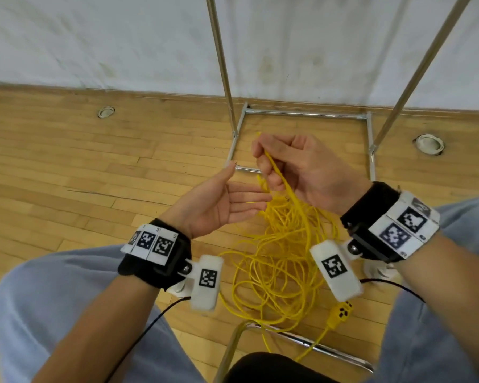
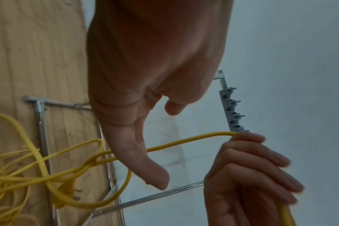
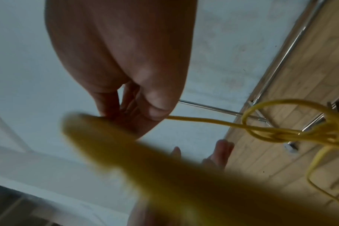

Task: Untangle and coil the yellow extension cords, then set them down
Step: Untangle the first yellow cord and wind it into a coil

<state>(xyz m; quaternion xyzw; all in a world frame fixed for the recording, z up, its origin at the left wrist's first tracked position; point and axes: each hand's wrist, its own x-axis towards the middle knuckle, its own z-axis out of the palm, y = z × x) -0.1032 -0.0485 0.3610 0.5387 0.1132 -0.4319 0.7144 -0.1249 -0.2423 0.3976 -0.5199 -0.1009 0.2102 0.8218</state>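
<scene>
A tangled heap of yellow extension cord lies on the wooden floor between my knees. My right hand is raised over it with fingers curled round a strand of the cord that runs up from the heap. My left hand is held flat, palm up, just left of the strands with straight fingers, holding nothing. A yellow socket end lies on the floor under my right wrist. In the right wrist view a blurred cord crosses close to the lens.
A metal tube frame stands on the wooden floor against the pale wall ahead. A chair's metal rail crosses below the heap. Two round floor sockets are set in the boards. My grey trouser legs flank the cords.
</scene>
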